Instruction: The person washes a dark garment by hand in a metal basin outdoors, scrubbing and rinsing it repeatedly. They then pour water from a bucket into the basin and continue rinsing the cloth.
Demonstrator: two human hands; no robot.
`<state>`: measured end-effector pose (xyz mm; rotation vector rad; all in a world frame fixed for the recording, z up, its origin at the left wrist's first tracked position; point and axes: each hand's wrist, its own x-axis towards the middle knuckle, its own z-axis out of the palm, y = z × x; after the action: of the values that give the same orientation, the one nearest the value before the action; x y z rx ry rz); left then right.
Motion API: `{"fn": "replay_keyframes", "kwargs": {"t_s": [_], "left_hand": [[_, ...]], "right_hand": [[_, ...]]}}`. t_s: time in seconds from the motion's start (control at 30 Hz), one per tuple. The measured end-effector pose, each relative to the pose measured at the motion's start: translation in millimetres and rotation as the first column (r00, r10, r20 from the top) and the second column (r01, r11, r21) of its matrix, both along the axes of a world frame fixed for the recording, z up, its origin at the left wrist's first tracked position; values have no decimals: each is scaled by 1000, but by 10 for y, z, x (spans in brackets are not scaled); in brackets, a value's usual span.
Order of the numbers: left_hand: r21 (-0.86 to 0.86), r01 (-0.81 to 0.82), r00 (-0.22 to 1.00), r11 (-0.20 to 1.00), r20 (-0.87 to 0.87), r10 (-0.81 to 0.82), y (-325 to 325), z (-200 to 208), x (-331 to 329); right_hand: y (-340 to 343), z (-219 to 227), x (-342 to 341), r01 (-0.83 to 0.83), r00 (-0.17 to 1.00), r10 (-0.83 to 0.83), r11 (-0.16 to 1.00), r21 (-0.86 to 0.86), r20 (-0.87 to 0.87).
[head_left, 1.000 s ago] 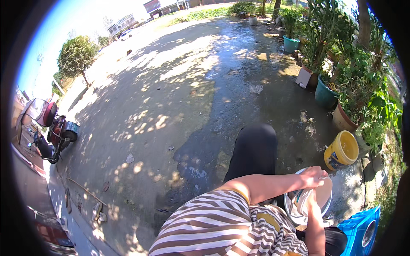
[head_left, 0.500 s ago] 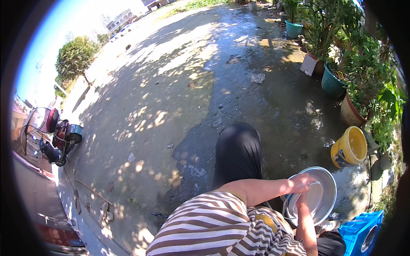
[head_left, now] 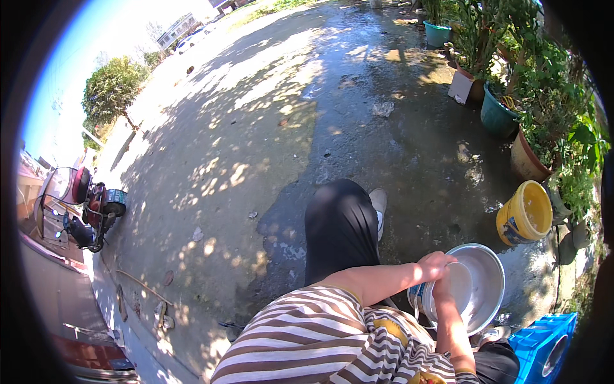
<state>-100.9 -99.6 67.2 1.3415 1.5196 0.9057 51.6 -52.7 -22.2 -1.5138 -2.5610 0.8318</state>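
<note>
A wide silvery metal basin [head_left: 491, 288] is in front of me at the lower right. Over its left part is a pale round bowl-like dish [head_left: 462, 281], tilted, its inside pale. My left hand [head_left: 436, 265] is closed at the dish's upper left edge. Just below it, my right hand [head_left: 442, 288] is closed on the same edge, the two hands nearly touching. Their fingertips are partly hidden. A bucket [head_left: 417, 296] with a blue and white side and a thin handle is partly visible left of the basin, below my left forearm.
A yellow bucket [head_left: 505, 221] stands beyond the basin, and a blue plastic crate [head_left: 527, 349] is at the lower right. Potted plants in a green pot [head_left: 495, 114] and a brown pot [head_left: 526, 157] line the right side. Wet concrete [head_left: 416, 173] spreads ahead; a scooter [head_left: 96, 211] is parked far left.
Both hands have shifted slightly left and come closer together at the dish's edge. The dish has moved a little left with them. My knee has swung left, showing a shoe behind it.
</note>
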Motion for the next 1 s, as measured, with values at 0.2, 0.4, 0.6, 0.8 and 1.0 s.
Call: {"fn": "replay_keyframes", "kwargs": {"t_s": [0.2,0.4,0.6,0.8,1.0], "left_hand": [[13,-20,1000,1000,-9,20,-52,-154,-66],[134,-29,999,991,18,27,90,-245,13],[-1,-56,998,998,12,56,-74,-341,-38],[178,-28,1000,984,2,28,-12,-232,-1],[77,-13,1000,997,12,12,-86,-323,-24]], "right_hand": [[-39,237,267,-265,823,364,925,-272,435],[139,-1050,274,-32,992,29,999,-21,-125],[35,445,119,-166,839,282,947,-274,465],[50,-769,338,-263,965,263,960,99,8],[175,181,142,-85,869,134,989,-123,477]]}}
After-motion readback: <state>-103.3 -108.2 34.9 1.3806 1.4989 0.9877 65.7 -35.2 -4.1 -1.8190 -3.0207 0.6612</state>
